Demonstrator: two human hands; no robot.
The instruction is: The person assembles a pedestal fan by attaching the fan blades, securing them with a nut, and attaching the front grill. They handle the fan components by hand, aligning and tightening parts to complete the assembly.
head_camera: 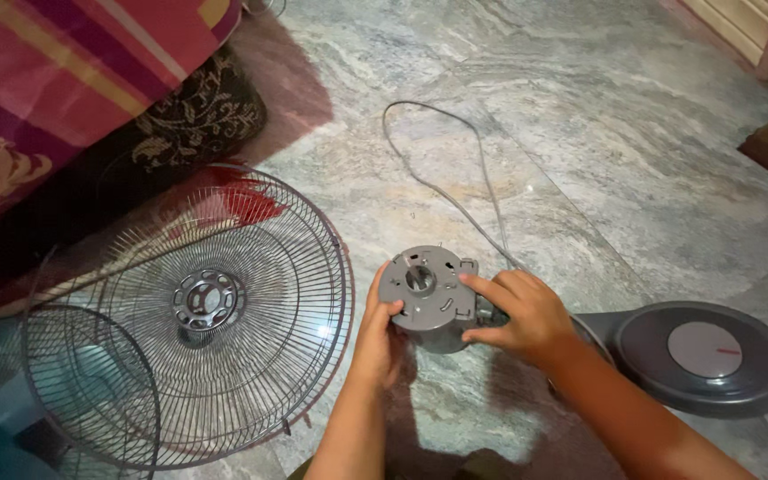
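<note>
grey motor housing [428, 298] is sitting on the marble floor [580, 160] beside the wire grille [215, 311], both hands curling around it, left hand [380, 333] and right hand [526, 316] gripping its sides, seemingly steadying it mid-disassembly, calling next for a firm turning hold.

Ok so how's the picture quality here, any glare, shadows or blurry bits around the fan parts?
Head view: the grey motor housing between the left hand and right hand is sharp; the arms cast dark shadows on the marble floor below; a small glint shows on the wire fan guard; the lower-left corner is soft and dim, and the edges bend slightly.
</note>
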